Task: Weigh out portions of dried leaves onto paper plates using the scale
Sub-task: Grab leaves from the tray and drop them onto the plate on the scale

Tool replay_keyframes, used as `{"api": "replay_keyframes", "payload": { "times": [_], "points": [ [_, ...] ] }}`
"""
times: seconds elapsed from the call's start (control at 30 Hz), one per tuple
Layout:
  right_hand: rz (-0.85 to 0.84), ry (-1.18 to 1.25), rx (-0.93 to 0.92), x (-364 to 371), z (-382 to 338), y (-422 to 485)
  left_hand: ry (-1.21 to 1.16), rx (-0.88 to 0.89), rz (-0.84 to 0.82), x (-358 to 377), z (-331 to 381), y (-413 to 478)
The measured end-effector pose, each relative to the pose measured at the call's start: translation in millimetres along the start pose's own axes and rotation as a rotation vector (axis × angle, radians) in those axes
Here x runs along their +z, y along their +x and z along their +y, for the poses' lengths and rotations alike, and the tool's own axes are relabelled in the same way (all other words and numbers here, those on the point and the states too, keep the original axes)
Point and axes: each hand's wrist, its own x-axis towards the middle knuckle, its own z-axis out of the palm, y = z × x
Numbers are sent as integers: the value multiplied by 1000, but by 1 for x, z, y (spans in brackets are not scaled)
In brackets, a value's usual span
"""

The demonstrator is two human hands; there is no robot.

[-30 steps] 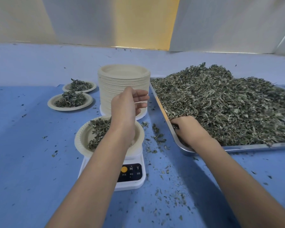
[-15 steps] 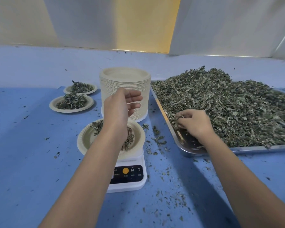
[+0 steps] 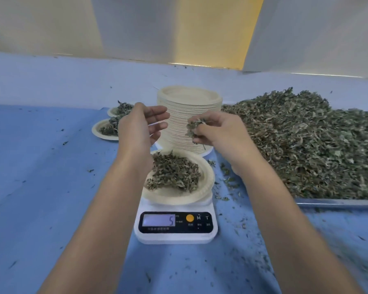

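While my right hand [image 3: 221,134] pinches dried green leaves [image 3: 194,128] above the white digital scale [image 3: 175,237], left hand [image 3: 139,128] slack and empty, I should sprinkle sparingly.

The left forearm [image 3: 106,209] and the right forearm [image 3: 285,219] come in from the lower edge of the view. Both are bare along the whole length that shows, slim and smooth, each narrowing toward the wrist. The left hand [image 3: 140,128] and the right hand [image 3: 217,132] are bare as well, uncovered to the tips of their slender fingers [image 3: 157,115]; the nails are too blurred to make out.
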Motion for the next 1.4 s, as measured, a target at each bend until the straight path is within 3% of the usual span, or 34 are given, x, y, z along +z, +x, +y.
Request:
{"api": "replay_keyframes", "payload": {
  "times": [0.47, 0.73, 1.03, 1.4],
  "points": [
    [-142, -439, -188, 28, 23, -6, -47, -18, 20, -7, 1, 6],
    [-60, -374, -146, 25, 24, -4, -38, -31, 3, -7, 0, 6],
    [-92, -269, -112, 22, 20, -4, -41, -42, 6, -8, 1, 4],
    [82, -100, -97, 22, 21, -1, 3, -60, -16, -1, 0, -1]
  ]
}}
